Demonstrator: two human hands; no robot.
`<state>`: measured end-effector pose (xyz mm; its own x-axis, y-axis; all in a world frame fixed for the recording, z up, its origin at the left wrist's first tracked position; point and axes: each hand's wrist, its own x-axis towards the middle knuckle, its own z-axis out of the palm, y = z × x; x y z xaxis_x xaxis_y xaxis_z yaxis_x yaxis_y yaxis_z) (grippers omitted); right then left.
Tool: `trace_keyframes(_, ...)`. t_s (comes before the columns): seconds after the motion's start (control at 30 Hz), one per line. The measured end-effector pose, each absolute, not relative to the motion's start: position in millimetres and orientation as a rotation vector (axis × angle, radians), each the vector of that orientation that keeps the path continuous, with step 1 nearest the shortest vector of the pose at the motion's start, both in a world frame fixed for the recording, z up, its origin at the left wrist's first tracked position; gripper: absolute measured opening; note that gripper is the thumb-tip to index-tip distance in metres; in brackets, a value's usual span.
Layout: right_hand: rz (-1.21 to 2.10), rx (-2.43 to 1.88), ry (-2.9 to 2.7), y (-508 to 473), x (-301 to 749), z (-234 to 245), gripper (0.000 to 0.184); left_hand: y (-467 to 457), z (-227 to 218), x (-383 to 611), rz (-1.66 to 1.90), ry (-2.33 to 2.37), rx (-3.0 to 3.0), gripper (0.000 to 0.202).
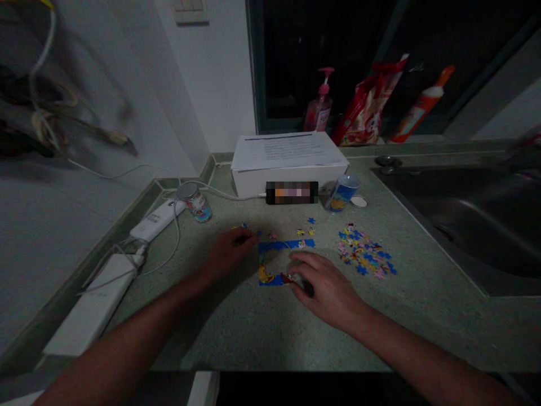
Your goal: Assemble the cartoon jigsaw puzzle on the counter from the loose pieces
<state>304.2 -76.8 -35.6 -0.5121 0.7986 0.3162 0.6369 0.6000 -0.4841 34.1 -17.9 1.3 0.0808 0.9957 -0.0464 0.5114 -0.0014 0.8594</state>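
A partly joined jigsaw puzzle (262, 265) lies flat on the counter, its blue and yellow pieces forming the top, left and part of the bottom edge. My right hand (332, 290) is at its lower right, with thumb and fingers around a dark red puzzle piece (287, 278) at the bottom edge. To the upper left of the puzzle, my left hand (232, 247) has its fingers curled and tips together. What they hold, if anything, is hidden; a small blue piece lies by the tips. Several loose pieces (300, 232) are scattered above the frame.
A pile of loose puzzle pieces (366, 254) lies right of my right hand. Behind are a blue can (342, 193), its lid (359, 201), a jar (195, 202), a screen device (291, 193) and a white box (289, 152). Power strips (95, 304) run along the left; a sink (465, 225) is right.
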Motion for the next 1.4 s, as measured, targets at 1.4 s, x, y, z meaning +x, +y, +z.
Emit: trace_keyframes(1.4,0.352,-1.015,-2.322,-79.2,304.4,-31.6,0.017,-16.1,-1.0,32.5,0.806,1.542,1.661,0.027)
